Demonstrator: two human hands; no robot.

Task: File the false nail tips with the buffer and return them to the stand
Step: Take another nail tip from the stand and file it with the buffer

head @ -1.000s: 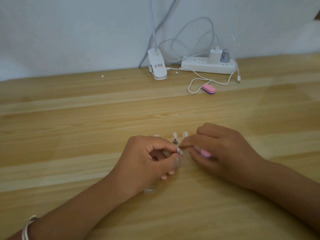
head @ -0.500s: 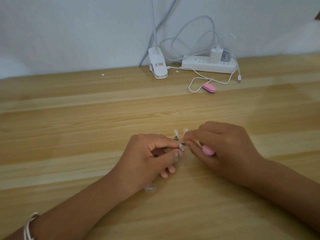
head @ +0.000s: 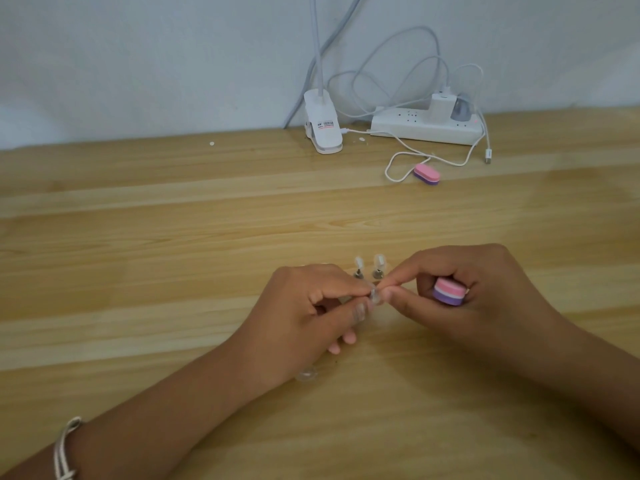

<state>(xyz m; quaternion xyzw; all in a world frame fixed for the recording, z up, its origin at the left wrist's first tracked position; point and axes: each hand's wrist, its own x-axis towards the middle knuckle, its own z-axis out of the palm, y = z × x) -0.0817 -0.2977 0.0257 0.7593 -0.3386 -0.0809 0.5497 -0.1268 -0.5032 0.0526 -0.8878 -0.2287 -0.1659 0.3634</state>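
**A:** At the near middle of the table (head: pixel 173 237), what are the hands doing?

**B:** They meet over one small clear nail tip (head: pixel 375 296). The left hand (head: pixel 311 317) pinches it between thumb and forefinger, with its other fingers curled under. The right hand (head: pixel 485 299) nips the same tip with thumb and forefinger from the other side.

**A:** And the buffer?

**B:** The buffer (head: pixel 449 292), pink over white over purple, sits tucked in the curled fingers of the right hand, end-on to the camera and apart from the tip.

**A:** Where is the stand?

**B:** The stand (head: pixel 377 274) is just behind the fingertips. It shows as two dark pegs, each with a clear tip upright on it, and the hands hide the rest. A clear rounded piece (head: pixel 306 375) peeks from under the left wrist, but I cannot tell what it is.

**A:** Anything farther back?

**B:** A second buffer (head: pixel 426 174) lies well back on the table, in front of a white power strip (head: pixel 415 131). A white lamp clip (head: pixel 322 133) stands beside the strip, against the wall. A pale cord bracelet (head: pixel 64 452) circles the left wrist.
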